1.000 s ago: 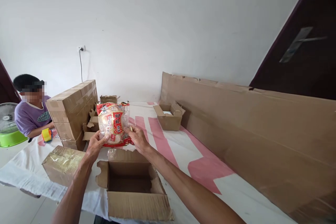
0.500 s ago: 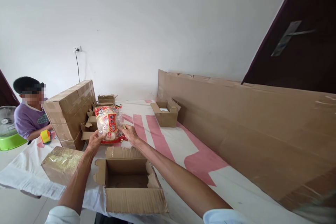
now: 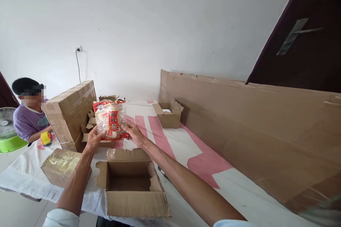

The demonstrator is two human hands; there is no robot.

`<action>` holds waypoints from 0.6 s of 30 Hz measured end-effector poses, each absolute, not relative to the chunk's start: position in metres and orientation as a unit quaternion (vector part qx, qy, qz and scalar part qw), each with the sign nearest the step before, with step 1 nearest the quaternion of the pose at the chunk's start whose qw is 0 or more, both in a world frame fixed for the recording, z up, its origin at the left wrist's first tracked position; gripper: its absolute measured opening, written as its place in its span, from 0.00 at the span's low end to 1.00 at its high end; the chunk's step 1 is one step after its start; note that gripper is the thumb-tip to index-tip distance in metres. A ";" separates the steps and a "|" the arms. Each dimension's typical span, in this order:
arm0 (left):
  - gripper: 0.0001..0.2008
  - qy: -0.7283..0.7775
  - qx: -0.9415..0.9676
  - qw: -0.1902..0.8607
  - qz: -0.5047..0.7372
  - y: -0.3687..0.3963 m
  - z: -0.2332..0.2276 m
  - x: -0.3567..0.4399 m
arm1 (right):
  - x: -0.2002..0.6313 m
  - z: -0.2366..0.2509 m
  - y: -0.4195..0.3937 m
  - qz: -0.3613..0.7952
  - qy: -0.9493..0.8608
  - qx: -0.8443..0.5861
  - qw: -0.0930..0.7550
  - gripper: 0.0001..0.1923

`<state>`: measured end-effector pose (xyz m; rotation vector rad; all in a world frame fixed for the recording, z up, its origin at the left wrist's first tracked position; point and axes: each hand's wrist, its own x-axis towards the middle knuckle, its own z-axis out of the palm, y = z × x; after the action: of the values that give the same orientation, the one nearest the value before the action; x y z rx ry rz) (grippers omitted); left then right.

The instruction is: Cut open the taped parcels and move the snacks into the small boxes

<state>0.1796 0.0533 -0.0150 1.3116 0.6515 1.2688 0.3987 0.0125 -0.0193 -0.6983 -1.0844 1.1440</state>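
A red and clear bag of rice crackers [image 3: 110, 118] is held up above the table, its printed front towards me. My left hand [image 3: 93, 139] grips its lower left side, the thumb lying on the front. At the lower right edge, my right hand [image 3: 133, 133] has its fingers closed on the wrapper. Below and nearer to me stands an open cardboard box [image 3: 138, 202], flaps folded out, with nothing visible inside. A taped-up carton [image 3: 62, 165] sits to its left, partly behind my left forearm.
Stacked closed cartons [image 3: 70, 108] stand at the left, with open boxes beside them. Another open box [image 3: 168, 118] rests farther back. A tall cardboard panel [image 3: 239, 127] lines the right side. A person [image 3: 29, 117] is at the far left near a yellow tape dispenser [image 3: 46, 138].
Both hands have raised the bag slightly and tilted it so that its front faces me more squarely. The boxes have stayed in place.
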 end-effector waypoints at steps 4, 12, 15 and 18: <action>0.32 0.248 0.577 0.548 0.553 0.049 0.003 0.182 | 0.402 -0.002 0.005 0.499 -0.491 -0.284 0.656 0.31; 0.26 0.260 0.659 0.477 0.520 0.024 0.042 0.189 | 0.409 0.006 -0.009 0.463 -0.475 -0.283 0.693 0.30; 0.28 0.236 0.702 0.484 0.466 0.019 0.064 0.194 | 0.415 0.005 -0.010 0.434 -0.454 -0.300 0.718 0.30; 0.32 0.229 0.735 0.438 0.464 0.029 0.094 0.193 | 0.425 0.009 -0.010 0.404 -0.441 -0.314 0.737 0.27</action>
<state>0.1927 0.0293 0.0935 1.8272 0.5701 1.1540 0.4247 -0.0101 0.0091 -0.6903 -0.9695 0.8881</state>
